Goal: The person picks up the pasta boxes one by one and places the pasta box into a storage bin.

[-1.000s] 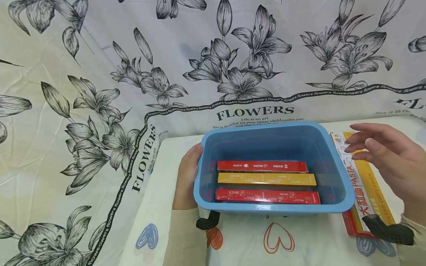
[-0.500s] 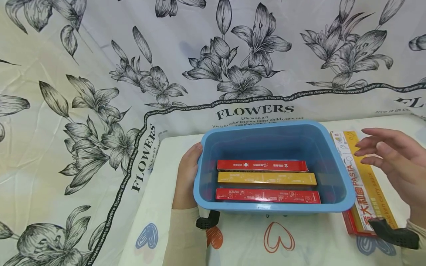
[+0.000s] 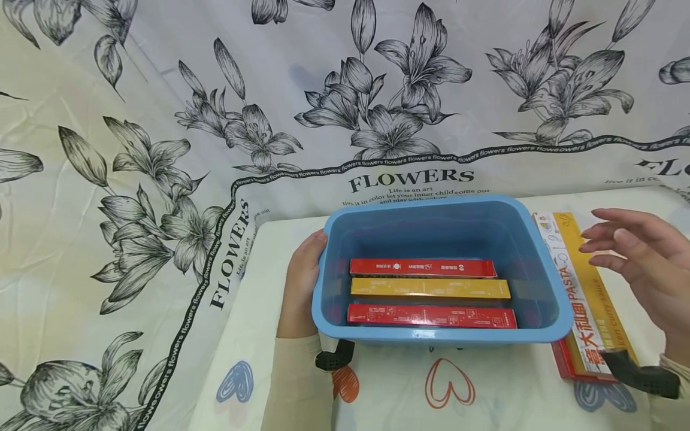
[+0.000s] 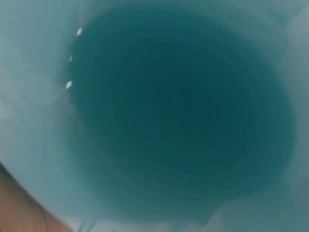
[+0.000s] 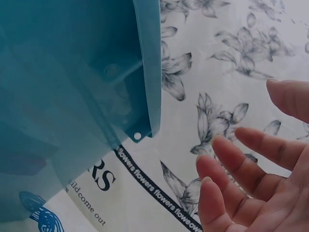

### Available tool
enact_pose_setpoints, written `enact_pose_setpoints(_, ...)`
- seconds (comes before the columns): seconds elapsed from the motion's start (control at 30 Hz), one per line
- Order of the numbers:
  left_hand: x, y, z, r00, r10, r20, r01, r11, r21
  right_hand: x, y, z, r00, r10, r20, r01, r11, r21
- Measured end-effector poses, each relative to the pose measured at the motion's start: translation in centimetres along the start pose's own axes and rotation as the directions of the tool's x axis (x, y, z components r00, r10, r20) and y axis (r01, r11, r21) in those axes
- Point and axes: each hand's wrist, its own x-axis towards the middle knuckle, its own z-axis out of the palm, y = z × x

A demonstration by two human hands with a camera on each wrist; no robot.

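A blue plastic bin (image 3: 431, 336) stands in the middle of the head view, with two red boxes and a yellow box (image 3: 430, 288) on edge inside. My left hand (image 3: 302, 278) holds the bin at its left side; most of its fingers are hidden behind the rim. The bin's blue wall (image 4: 183, 111) fills the left wrist view. On the right, my right hand (image 3: 644, 257) is in the air with fingers spread and slightly bent, nothing in them. It hovers beside a white and yellow pasta box (image 3: 584, 287), which lies flat on the table over a red box (image 3: 563, 359).
A pale tablecloth (image 3: 393, 383) with heart prints covers the table. Behind and to the left hangs a white cloth (image 3: 323, 72) printed with black lilies. A black camera mount (image 3: 641, 374) on the right wrist overlaps the pasta box's near end.
My right hand has drawn back to the right, away from the bin and the far end of the pasta box, then nearly stopped. The left hand and the bin stay in place.
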Motion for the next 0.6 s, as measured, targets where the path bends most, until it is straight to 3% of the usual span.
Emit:
enact_pose_setpoints(0.2,0.0,0.1,0.0,1.0,-0.001,0.0,0.001,1.0,0.014,0.0,0.5,-1.2,1.0,-0.013,-0.002,0.013,1.0,0.014)
enact_pose_setpoints(0.6,0.1,-0.1,-0.1,1.0,-0.005,-0.01,0.005,0.999,0.052,-0.1,1.3,-2.5,0.995,0.029,-0.098,-0.033,0.999,-0.034)
